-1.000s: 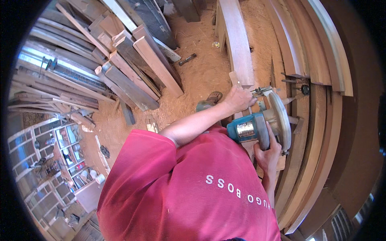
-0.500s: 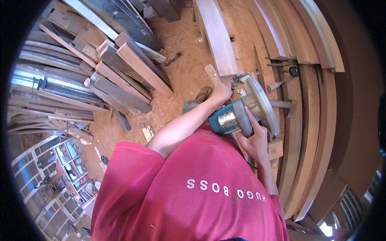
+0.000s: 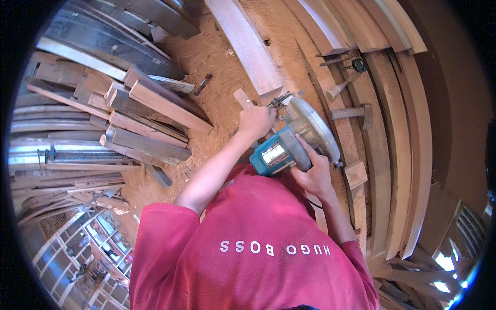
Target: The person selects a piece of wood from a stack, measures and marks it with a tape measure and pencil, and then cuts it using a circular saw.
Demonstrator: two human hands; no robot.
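A teal circular saw with a grey metal guard is in front of my body. My right hand is wrapped round its dark rear handle. Near the saw's front, my left hand is closed over a flat wooden strip, whose rounded end sticks out past the knuckles. Its fingertips come close to the saw's front metal fittings, and I cannot tell whether they touch. The saw's nose is at the near end of a long pale plank. The blade's cutting edge is hidden.
A hammer and a wooden-handled tool lie on long stacked boards to the right. A small wood block sits beside the saw. Stacked offcuts fill the left. Sawdust covers the floor, where a small dark tool lies.
My view has shifted, so the plank, saw and boards appear further left. Both hands keep their holds, and the saw stays at the plank's near end.
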